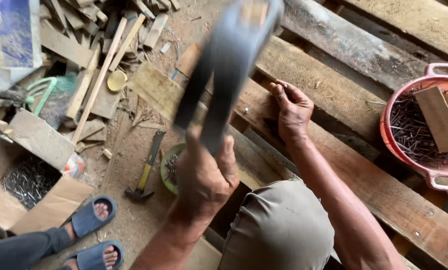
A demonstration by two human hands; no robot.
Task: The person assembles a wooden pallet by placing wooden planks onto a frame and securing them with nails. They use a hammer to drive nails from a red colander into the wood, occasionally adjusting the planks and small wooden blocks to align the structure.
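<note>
My left hand (204, 175) is shut on the handle of a dark hammer (229, 60), which is raised and blurred with motion above the planks. My right hand (293, 112) rests on a wooden pallet plank (384, 195), its fingertips pinched together at the plank's far edge as if on a small nail; the nail itself is too small to make out. My knee in grey cloth (279, 230) is low in the view between both arms.
A red basket (409, 155) holds nails and wooden blocks at the right. A green bowl of nails (168, 170), a second hammer (145, 175) and a cardboard box of nails (29, 180) lie at the left. Another person's sandalled feet (91, 220) and a scrap wood pile (94, 45) are there too.
</note>
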